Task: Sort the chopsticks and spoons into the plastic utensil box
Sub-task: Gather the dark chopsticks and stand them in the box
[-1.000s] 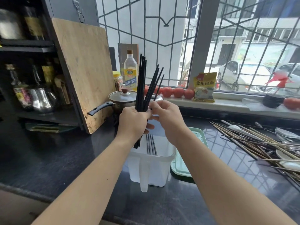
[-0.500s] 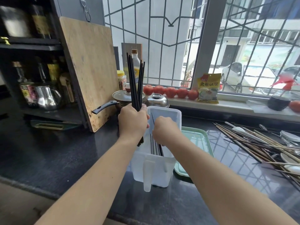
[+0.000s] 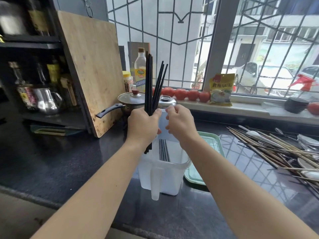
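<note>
- Your left hand (image 3: 143,126) grips a bundle of black chopsticks (image 3: 149,83) upright above the plastic utensil box (image 3: 164,175); their tops fan out a little, and their lower ends poke out below your fist at the box's left rim.
- Your right hand (image 3: 180,125) hovers just beside the left one, fingers loosely curled and holding nothing.
- The box stands on the dark counter (image 3: 60,161) right in front of you, with a few dark chopsticks (image 3: 164,150) already standing inside it.
- A green tray (image 3: 214,144) lies against the box's right side.
- Further right, a loose pile of wooden chopsticks (image 3: 269,149) and spoons (image 3: 309,140) is spread on the counter (well apart from the box).
- Behind your hands sit a lidded pot (image 3: 133,100), an oil bottle (image 3: 140,69) and a wooden cutting board (image 3: 93,66) leaning on the shelf.
- Tomatoes (image 3: 181,94) line the windowsill.
</note>
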{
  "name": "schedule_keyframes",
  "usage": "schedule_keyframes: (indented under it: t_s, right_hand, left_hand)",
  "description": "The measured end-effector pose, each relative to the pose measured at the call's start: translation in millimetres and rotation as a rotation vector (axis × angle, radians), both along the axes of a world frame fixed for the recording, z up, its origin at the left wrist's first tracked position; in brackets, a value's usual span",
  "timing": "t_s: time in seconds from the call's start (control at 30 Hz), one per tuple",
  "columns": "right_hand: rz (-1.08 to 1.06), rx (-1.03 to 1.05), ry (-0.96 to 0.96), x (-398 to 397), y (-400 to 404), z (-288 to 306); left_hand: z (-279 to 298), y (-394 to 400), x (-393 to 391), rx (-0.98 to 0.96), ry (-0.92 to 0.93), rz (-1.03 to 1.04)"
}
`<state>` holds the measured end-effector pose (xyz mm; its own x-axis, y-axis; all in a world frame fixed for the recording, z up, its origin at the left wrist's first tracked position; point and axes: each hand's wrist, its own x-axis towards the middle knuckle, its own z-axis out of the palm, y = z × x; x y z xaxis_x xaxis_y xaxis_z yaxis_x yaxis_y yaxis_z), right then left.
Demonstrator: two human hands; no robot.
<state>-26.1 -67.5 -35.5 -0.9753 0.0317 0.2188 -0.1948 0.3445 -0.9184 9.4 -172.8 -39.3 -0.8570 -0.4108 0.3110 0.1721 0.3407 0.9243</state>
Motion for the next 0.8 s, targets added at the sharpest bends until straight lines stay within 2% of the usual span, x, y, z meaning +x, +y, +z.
schedule_keyframes:
  t_s: [0.07,0.2,0.43,0.53,0.67,0.73,0.8]
  right_hand:
    - [0.072,-0.073,0.041,6,1,5]
    - [0.187,-0.077,0.123,11,4,7]
    - [0.266,-0.246,0.014,3,11,2]
    - [0.166,-0.277,0.037,2,12,0]
    - [-0.028,-0.498,-0.01,-5,18,-1]
    - [-0.051,-0.373,0.003,-7,16,-3]
    - [0.002,-0.012,0.003,-7,7,-7]
  left_hand:
    - [1,0,0,0.005,-0.009,-0.039]
    - [3,2,3,0.041,-0.046,-0.123]
    - [5,3,9,0.059,-0.036,-0.196]
    - [5,5,8,0.084,-0.025,-0.172]
    - [4,1,5,0.21,0.01,-0.004]
    - [1,-1,2,0.182,0.034,0.048]
    - [-1,-2,0,0.114,0.055,0.046]
